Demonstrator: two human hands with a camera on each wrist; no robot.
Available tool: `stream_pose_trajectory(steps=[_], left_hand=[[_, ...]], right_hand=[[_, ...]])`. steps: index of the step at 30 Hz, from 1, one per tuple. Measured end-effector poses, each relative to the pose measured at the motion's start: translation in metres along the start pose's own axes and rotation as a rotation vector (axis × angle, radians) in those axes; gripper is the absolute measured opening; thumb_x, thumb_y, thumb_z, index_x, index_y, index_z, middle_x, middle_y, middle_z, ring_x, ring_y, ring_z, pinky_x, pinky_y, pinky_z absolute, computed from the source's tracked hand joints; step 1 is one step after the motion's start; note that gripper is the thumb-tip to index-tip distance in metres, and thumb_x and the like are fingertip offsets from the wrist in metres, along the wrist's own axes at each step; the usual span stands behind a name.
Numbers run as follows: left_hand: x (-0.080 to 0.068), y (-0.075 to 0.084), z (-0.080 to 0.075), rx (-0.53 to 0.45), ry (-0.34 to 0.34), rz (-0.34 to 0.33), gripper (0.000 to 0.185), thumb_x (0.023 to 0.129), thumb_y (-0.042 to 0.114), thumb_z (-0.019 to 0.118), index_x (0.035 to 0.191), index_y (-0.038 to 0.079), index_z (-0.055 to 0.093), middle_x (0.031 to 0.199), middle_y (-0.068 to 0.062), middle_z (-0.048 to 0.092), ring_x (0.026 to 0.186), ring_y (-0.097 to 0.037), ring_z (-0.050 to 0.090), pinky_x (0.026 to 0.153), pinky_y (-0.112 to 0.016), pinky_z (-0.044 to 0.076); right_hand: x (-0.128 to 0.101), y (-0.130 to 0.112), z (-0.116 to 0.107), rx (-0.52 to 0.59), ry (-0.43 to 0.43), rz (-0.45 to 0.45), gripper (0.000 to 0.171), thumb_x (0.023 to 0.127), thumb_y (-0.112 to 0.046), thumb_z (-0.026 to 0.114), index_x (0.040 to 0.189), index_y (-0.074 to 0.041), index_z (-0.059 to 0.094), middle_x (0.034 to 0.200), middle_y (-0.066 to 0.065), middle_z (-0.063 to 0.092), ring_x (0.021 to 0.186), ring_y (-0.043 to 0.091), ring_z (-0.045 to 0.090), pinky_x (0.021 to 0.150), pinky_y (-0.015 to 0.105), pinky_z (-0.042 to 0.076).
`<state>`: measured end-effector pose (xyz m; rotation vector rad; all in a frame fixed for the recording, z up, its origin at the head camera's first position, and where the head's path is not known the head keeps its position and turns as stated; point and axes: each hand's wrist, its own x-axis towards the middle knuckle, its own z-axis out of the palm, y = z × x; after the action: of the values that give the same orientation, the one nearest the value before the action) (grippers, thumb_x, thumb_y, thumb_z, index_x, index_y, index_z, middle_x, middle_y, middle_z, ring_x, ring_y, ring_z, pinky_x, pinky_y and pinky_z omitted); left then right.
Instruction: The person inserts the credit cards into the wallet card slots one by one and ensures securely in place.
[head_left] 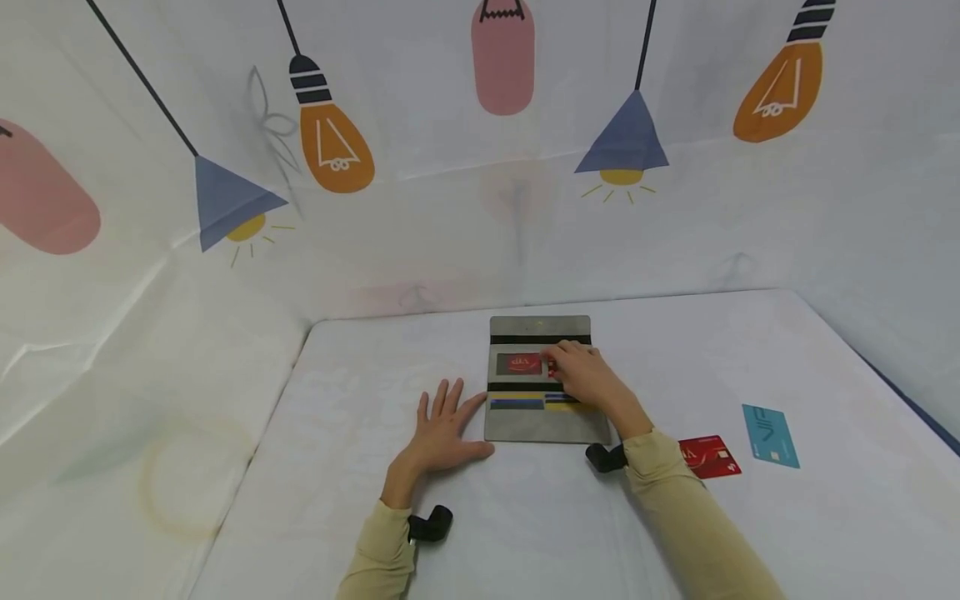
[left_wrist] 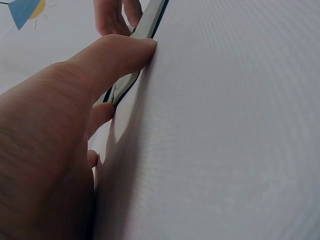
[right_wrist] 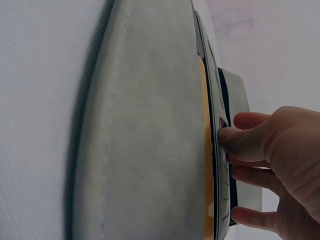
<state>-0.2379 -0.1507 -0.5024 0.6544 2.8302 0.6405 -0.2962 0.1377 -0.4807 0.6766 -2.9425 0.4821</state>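
Note:
An open grey card wallet with black bands lies flat on the table, holding cards in its slots. A red VIP card shows in its upper left window. My right hand is over the wallet's right half, thumb and fingertips pinching a red card at the slot there, mostly hidden by the fingers. In the right wrist view the thumb is against the slot edge. My left hand lies spread at the wallet's lower left, forefinger touching its edge and thumb near the lower corner.
A red card lies right of the wallet, partly behind the right sleeve. Beyond it is a blue VIP card. The white table meets a printed cloth wall at the back.

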Motion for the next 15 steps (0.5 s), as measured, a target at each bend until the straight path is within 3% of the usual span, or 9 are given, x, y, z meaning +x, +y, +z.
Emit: stream_pose_trajectory(steps=[7, 15], left_hand=[[0.0, -0.002, -0.001, 0.005, 0.008, -0.001, 0.081, 0.084, 0.055, 0.065, 0.153, 0.025, 0.037, 0.165, -0.015, 0.013, 0.152, -0.037, -0.001, 0.116, -0.063, -0.004], [0.001, -0.003, 0.001, -0.003, 0.009, 0.018, 0.08, 0.084, 0.054, 0.066, 0.153, 0.022, 0.038, 0.164, -0.017, 0.014, 0.152, -0.039, 0.001, 0.116, -0.064, -0.002]], right_hand=[[0.009, -0.008, 0.0, 0.014, -0.013, 0.016, 0.029, 0.096, -0.01, 0.064, 0.124, -0.01, 0.063, 0.118, 0.011, 0.062, 0.119, 0.034, 0.054, 0.096, 0.062, 0.041], [0.008, -0.013, 0.002, 0.035, -0.03, 0.068, 0.031, 0.098, -0.011, 0.06, 0.128, -0.011, 0.062, 0.123, 0.012, 0.061, 0.122, 0.034, 0.052, 0.099, 0.062, 0.037]])
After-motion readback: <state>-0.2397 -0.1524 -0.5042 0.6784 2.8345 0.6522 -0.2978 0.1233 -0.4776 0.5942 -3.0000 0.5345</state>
